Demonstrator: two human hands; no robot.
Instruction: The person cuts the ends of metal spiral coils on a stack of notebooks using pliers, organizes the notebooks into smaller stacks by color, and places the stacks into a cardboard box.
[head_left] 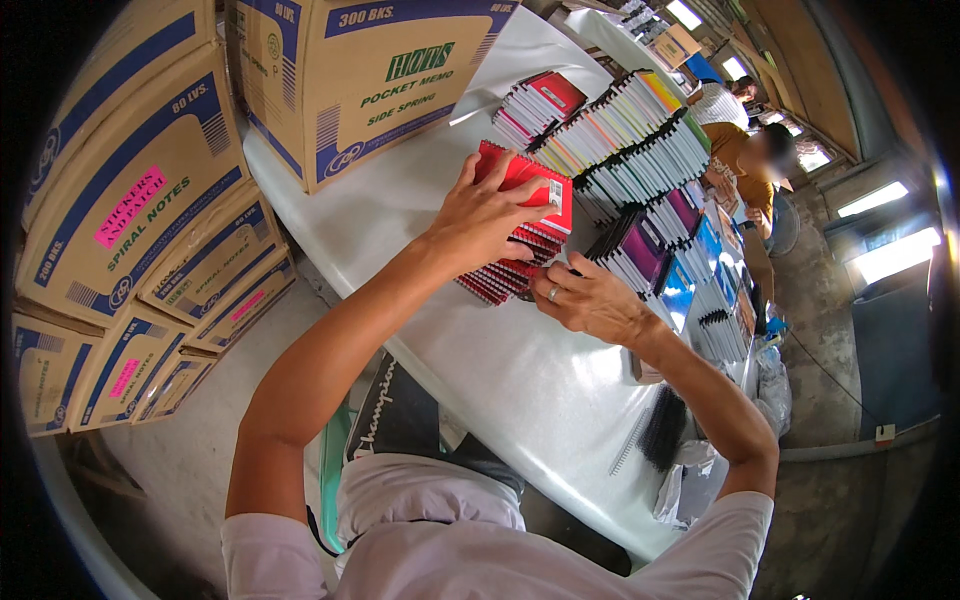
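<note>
A stack of red spiral notebooks (505, 278) rests on the white-covered table, its wire bindings toward me. My left hand (492, 215) lies over the top notebook (556, 203), fingers spread across the cover and thumb down at the stack's near side, gripping it. At the stack's lower right corner is my right hand (590, 300), a ring on one finger. Its fingers are curled in and the fingertips press close to the notebooks; what they pinch, if anything, is hidden.
Rows of stacked notebooks (640, 165) stand to the right. A large carton (390, 80) sits on the table (480, 370) at the far left, with more cartons (140, 200) piled beside it. Black wire spirals (660, 430) lie near the right edge. A co-worker (745, 170) sits beyond the table.
</note>
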